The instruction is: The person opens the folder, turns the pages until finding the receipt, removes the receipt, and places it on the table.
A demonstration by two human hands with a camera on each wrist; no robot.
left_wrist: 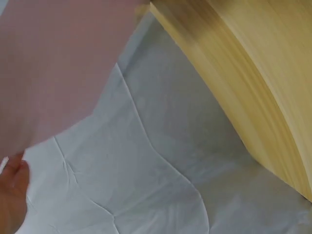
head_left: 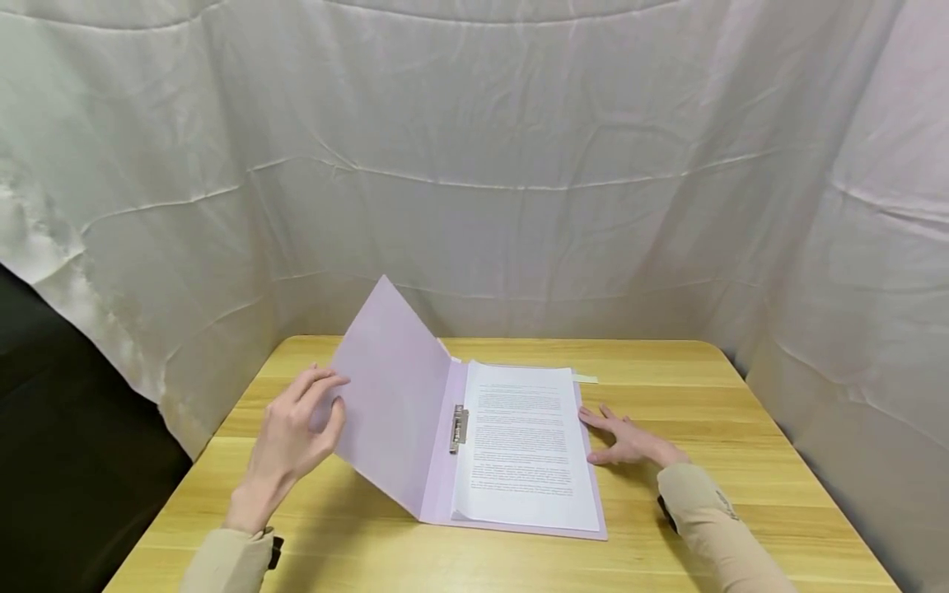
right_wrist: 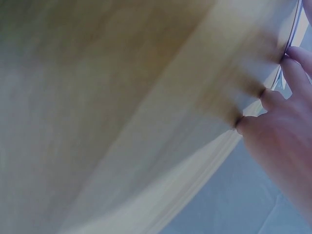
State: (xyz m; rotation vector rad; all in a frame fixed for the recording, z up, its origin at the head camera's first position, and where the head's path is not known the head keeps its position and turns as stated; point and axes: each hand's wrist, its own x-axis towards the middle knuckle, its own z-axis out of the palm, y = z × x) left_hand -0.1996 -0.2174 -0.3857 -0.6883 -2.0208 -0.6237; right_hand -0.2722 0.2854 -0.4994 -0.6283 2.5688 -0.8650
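Note:
A lilac ring folder (head_left: 441, 486) lies on the table with its front cover (head_left: 393, 395) raised and tilted to the left. My left hand (head_left: 292, 424) holds the cover by its outer left edge, thumb and fingers curled there. In the left wrist view the cover (left_wrist: 58, 63) fills the upper left, fingertips at its edge. Inside the folder, a stack of printed sheets (head_left: 526, 445) lies beside a metal clip (head_left: 458, 428) at the spine. My right hand (head_left: 626, 438) rests with spread fingers against the folder's right edge, fingertips touching the table.
The pale wooden table (head_left: 667, 371) has rounded far corners. A light strip (head_left: 585, 379) sticks out at the folder's upper right. Grey cloth (head_left: 519, 206) hangs behind the table and along both sides. A dark area (head_left: 67, 461) shows at the left.

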